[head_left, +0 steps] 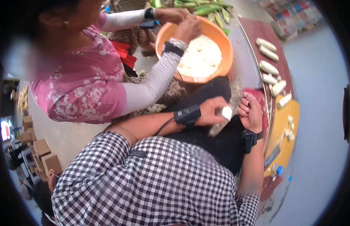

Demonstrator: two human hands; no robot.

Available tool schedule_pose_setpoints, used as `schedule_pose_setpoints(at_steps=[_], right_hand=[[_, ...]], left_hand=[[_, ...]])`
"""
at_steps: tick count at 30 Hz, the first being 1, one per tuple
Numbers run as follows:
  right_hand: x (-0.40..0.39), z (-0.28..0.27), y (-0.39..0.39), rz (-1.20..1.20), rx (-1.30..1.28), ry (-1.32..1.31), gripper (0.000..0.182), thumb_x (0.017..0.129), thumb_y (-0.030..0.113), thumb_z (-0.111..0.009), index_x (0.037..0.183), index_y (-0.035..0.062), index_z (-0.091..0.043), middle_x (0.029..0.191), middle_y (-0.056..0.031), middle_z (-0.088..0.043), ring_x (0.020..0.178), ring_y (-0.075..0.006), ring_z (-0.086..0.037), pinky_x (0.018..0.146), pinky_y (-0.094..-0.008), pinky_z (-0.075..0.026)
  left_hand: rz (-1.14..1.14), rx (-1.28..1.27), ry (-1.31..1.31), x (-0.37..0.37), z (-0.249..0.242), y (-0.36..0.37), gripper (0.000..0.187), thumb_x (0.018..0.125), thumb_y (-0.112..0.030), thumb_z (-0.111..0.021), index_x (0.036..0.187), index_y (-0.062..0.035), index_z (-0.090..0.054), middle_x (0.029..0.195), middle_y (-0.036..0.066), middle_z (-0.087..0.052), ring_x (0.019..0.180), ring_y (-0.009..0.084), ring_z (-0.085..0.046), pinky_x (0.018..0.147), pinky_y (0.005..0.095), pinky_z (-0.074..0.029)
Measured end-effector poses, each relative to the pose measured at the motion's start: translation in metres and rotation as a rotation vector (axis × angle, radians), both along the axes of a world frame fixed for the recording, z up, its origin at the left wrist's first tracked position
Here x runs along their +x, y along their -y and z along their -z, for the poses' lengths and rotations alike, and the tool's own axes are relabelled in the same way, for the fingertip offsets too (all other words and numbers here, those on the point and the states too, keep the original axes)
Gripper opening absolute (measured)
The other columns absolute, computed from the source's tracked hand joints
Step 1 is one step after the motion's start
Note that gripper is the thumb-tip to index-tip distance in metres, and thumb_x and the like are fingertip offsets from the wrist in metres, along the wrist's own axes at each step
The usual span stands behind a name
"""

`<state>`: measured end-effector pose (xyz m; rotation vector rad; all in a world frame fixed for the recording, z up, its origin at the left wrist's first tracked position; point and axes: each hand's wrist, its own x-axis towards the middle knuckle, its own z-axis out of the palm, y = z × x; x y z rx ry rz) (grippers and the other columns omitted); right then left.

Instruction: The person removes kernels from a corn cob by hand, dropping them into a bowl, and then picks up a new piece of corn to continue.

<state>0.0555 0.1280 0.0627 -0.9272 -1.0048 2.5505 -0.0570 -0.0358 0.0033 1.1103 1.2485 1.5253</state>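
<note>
My left hand [209,111] grips a pale, stripped corn cob [221,121] over my dark lap, with a black wrist device on the forearm. Just right of the cob's end, my right hand [251,112] is curled into a fist, also wearing a black wrist band; I see nothing in it. Beyond my hands stands an orange bowl [220,37] filled with white corn kernels [200,57]. Another person in a pink flowered top [81,83] and white sleeves works with both hands over the bowl's far rim.
Several bare cobs [268,67] lie on a dark red board [258,30] at right. A yellow tray [282,128] below it holds cob pieces. Green unhusked corn [205,8] lies behind the bowl. Cardboard boxes [45,154] stand on the floor at left.
</note>
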Motion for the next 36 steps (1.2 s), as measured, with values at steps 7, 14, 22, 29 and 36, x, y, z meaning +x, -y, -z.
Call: schedule_pose_setpoints(at_steps=[7, 14, 22, 29, 36], right_hand=[[0.059, 0.036, 0.062, 0.139, 0.049, -0.063, 0.014, 0.096, 0.014, -0.048, 0.104, 0.0033, -0.052, 0.077, 0.0008, -0.046, 0.057, -0.0046, -0.040, 0.046, -0.0161, -0.030], [0.060, 0.062, 0.089, 0.144, 0.398, 0.019, 0.026, 0.095, 0.035, -0.052, 0.101, 0.0094, -0.052, 0.078, 0.0015, -0.049, 0.061, -0.0028, -0.043, 0.045, -0.0166, -0.033], [0.060, 0.072, 0.092, 0.073, 0.800, 0.123, 0.022, 0.098, 0.026, -0.042, 0.100, 0.0059, -0.052, 0.075, -0.0008, -0.053, 0.055, -0.0055, -0.047, 0.044, -0.0218, -0.038], [0.051, 0.075, 0.086, 0.094, 0.958, 0.182, 0.020, 0.097, 0.014, -0.037, 0.097, 0.0049, -0.055, 0.068, -0.0018, -0.053, 0.049, -0.0069, -0.048, 0.044, -0.0236, -0.040], [0.049, 0.081, 0.081, 0.153, 0.413, -0.032, 0.026, 0.097, 0.030, -0.046, 0.096, 0.0059, -0.056, 0.071, 0.0017, -0.053, 0.052, -0.0045, -0.047, 0.044, -0.0195, -0.038]], left_hand=[[0.088, -0.025, 0.159, 0.015, 0.009, -0.010, 0.041, 0.074, 0.007, -0.068, 0.113, -0.0028, -0.055, 0.101, 0.001, -0.051, 0.099, 0.0111, -0.056, 0.084, 0.0276, -0.047], [0.014, -0.072, -0.242, 0.025, 0.010, -0.002, 0.032, 0.072, 0.001, -0.074, 0.099, -0.0002, -0.057, 0.093, 0.002, -0.052, 0.084, 0.0088, -0.057, 0.070, 0.0237, -0.048], [0.002, -0.068, -0.302, 0.030, 0.015, 0.006, 0.029, 0.073, -0.003, -0.076, 0.095, 0.0001, -0.057, 0.090, 0.004, -0.055, 0.083, 0.0075, -0.056, 0.071, 0.0248, -0.048], [0.005, -0.084, -0.090, 0.025, 0.022, 0.006, 0.029, 0.074, -0.003, -0.075, 0.098, -0.0009, -0.059, 0.092, 0.004, -0.056, 0.085, 0.0084, -0.056, 0.074, 0.0248, -0.047], [-0.004, 0.032, -0.199, 0.023, 0.017, 0.004, 0.028, 0.075, -0.001, -0.073, 0.099, 0.0002, -0.058, 0.093, 0.004, -0.053, 0.089, 0.0110, -0.055, 0.078, 0.0263, -0.046]])
